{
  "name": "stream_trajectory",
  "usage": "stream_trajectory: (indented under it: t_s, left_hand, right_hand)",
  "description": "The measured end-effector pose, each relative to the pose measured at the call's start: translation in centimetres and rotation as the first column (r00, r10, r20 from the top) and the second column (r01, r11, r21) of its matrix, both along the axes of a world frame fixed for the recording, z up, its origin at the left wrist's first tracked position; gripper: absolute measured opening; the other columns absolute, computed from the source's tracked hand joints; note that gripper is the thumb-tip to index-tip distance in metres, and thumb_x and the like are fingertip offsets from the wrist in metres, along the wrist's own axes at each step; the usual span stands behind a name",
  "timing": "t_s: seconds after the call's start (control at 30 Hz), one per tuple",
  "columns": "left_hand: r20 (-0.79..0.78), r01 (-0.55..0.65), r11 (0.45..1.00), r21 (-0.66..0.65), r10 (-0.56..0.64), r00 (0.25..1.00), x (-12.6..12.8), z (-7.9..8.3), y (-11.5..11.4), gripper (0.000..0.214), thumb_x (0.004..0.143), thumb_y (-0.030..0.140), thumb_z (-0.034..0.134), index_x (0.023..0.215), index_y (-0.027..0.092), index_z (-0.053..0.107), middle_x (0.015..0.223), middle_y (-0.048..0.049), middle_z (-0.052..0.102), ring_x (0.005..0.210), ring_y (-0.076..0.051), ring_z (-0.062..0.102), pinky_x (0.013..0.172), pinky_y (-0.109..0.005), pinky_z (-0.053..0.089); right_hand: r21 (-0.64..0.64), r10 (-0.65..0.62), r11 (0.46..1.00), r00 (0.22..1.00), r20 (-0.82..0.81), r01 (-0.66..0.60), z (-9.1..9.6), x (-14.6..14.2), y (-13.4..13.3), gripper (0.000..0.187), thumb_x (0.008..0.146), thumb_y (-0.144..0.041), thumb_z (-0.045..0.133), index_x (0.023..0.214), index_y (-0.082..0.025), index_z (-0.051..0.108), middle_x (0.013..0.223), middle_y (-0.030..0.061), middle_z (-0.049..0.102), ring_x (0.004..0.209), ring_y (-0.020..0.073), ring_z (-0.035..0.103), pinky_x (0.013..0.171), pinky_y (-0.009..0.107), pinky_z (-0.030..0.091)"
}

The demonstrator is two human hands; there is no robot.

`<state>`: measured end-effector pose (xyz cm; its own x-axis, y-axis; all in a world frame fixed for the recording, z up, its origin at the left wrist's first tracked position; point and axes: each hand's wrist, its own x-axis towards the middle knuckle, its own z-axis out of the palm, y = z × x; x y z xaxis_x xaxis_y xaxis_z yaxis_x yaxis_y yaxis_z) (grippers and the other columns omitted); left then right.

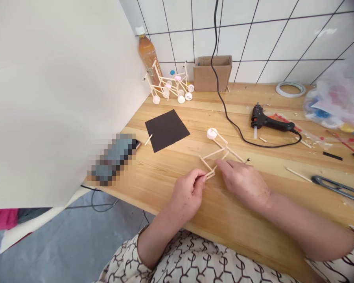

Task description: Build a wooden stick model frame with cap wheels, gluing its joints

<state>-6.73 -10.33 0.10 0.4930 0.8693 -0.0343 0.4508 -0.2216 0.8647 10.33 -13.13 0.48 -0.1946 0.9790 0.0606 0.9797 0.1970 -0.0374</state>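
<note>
A small frame of thin wooden sticks [221,151] lies on the wooden table [177,181], with a white bottle cap [211,134] fixed at its far end. My left hand [188,192] pinches the near end of the stick frame between thumb and fingertips. My right hand [243,181] rests palm down beside it, its forefinger pressing on the same near joint of the frame.
A black glue gun [270,122] with its cord lies behind the frame. A black paper square [166,129], finished stick models [171,87], a drink bottle [146,53], a cardboard box [212,72], a tape roll [290,89], scissors [338,188], a bag of caps [339,104] and loose sticks lie around. A white board [53,98] stands left.
</note>
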Motion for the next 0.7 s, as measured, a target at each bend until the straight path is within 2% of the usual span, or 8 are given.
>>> stream_trajectory:
  t_s: [0.2, 0.5, 0.7]
  left_hand:
    - [-0.016, -0.018, 0.999, 0.029, 0.018, 1.000, -0.09, -0.32, 0.03, 0.013, 0.089, 0.021, 0.043, 0.084, 0.018, 0.055, 0.065, 0.0029, 0.055, 0.061, -0.011, 0.052, 0.059, -0.021, 0.038]
    - [-0.038, -0.046, 0.995, 0.094, 0.049, 0.998, 0.07, -0.04, 0.00, 0.014, 0.089, 0.020, 0.042, 0.084, 0.018, 0.055, 0.068, 0.0012, 0.058, 0.064, -0.012, 0.054, 0.062, -0.022, 0.040]
    - [-0.061, -0.053, 0.995, 0.084, 0.058, 0.996, 0.18, 0.06, -0.04, 0.014, 0.090, 0.020, 0.041, 0.085, 0.018, 0.055, 0.070, 0.0010, 0.060, 0.065, -0.013, 0.056, 0.063, -0.023, 0.041]
  right_hand:
    - [0.020, -0.007, 1.000, 0.999, 0.037, 0.007, 0.15, 0.23, 0.54, 0.028, 0.080, -0.002, 0.042, 0.099, -0.014, 0.059, 0.078, 0.0066, 0.065, 0.067, 0.0221, 0.062, 0.053, 0.030, 0.033]
    - [0.052, 0.055, 0.997, 0.998, 0.015, -0.055, 0.91, 0.03, 0.71, 0.025, 0.079, 0.001, 0.043, 0.092, -0.015, 0.057, 0.075, 0.0048, 0.063, 0.067, 0.0205, 0.060, 0.055, 0.029, 0.033]
    - [0.047, 0.060, 0.997, 0.998, 0.004, -0.061, 0.92, -0.23, 0.76, 0.020, 0.081, -0.002, 0.044, 0.087, -0.017, 0.056, 0.074, 0.0049, 0.062, 0.065, 0.0183, 0.058, 0.054, 0.028, 0.030]
